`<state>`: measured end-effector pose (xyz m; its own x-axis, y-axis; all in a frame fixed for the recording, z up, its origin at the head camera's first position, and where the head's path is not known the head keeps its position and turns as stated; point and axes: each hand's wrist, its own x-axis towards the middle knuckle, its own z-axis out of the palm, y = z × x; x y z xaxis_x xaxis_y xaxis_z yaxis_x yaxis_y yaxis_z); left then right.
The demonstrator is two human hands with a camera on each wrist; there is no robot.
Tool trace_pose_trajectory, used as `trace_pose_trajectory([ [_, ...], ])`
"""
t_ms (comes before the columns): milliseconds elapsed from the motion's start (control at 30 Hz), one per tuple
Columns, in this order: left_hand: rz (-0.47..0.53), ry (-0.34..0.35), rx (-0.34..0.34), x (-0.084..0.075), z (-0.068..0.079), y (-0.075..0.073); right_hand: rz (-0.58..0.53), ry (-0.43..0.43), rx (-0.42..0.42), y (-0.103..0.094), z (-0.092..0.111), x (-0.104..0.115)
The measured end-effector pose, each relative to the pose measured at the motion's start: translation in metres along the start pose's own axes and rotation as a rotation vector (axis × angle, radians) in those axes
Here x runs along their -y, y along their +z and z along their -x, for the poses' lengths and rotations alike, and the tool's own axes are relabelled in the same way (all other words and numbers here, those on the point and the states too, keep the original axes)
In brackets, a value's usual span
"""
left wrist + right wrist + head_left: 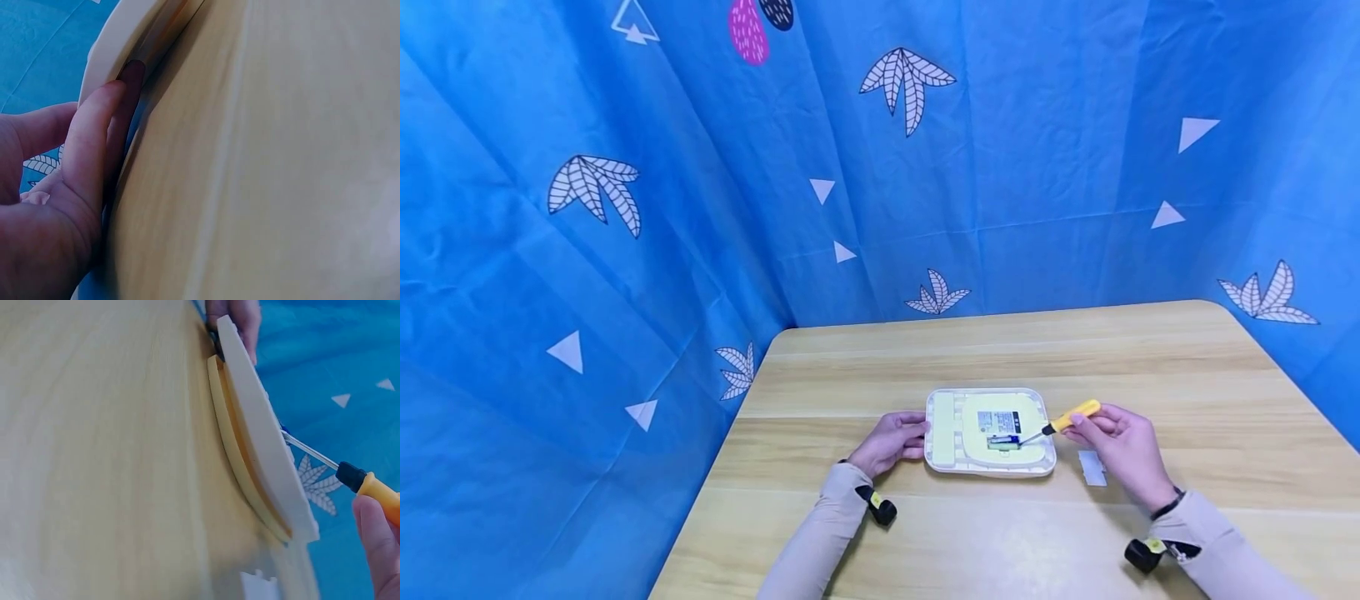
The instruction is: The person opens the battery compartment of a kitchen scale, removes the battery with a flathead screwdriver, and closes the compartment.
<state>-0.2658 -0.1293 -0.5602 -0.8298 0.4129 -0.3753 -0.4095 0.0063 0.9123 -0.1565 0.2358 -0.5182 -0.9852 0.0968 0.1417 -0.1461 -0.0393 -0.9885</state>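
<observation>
A white, rounded plastic device [945,429] lies with its label side up on the table. Two batteries, one green [1002,446] and one blue, sit in its uncovered compartment. At the device's left edge, my left hand [895,442] grips the rim; in the left wrist view its fingers [94,137] curl against the device's side. My right hand [1126,446] holds a screwdriver [1077,415] by its yellow handle. The metal shaft [312,453] slants down, its tip at the right end of the batteries. How firmly the tip touches them cannot be made out.
A small white cover [1093,468] with tabs lies on the wooden table [1000,542], below my right hand and right of the device. Blue patterned cloth [1037,167] hangs behind the table and along its left side.
</observation>
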Motion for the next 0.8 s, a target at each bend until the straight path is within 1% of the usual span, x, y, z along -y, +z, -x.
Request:
trace_pose_trajectory([
  [133,-0.004,-0.007,0.002,-0.0001,-0.0003,-0.0005,-0.118,0.108,-0.03,-0.0031,0.0015,-0.0024],
  [267,-0.004,-0.006,0.008,0.0002,-0.0009,-0.001,-0.188,0.169,-0.044,-0.0048,0.0022,-0.0034],
  [367,-0.001,-0.004,0.008,0.0,-0.0013,-0.0008,-0.228,0.188,-0.036,-0.0063,0.0029,-0.0032],
  [500,0.004,-0.002,0.0,-0.0002,-0.0014,-0.0002,-0.26,0.186,-0.023,-0.0072,0.0034,-0.0028],
  [633,0.005,-0.007,-0.01,0.0003,-0.001,-0.0004,-0.259,0.179,-0.024,-0.0065,0.0033,-0.0023],
  [800,0.003,-0.006,-0.002,0.0003,0.0002,-0.0011,-0.254,0.196,-0.02,-0.0067,0.0034,-0.0006],
])
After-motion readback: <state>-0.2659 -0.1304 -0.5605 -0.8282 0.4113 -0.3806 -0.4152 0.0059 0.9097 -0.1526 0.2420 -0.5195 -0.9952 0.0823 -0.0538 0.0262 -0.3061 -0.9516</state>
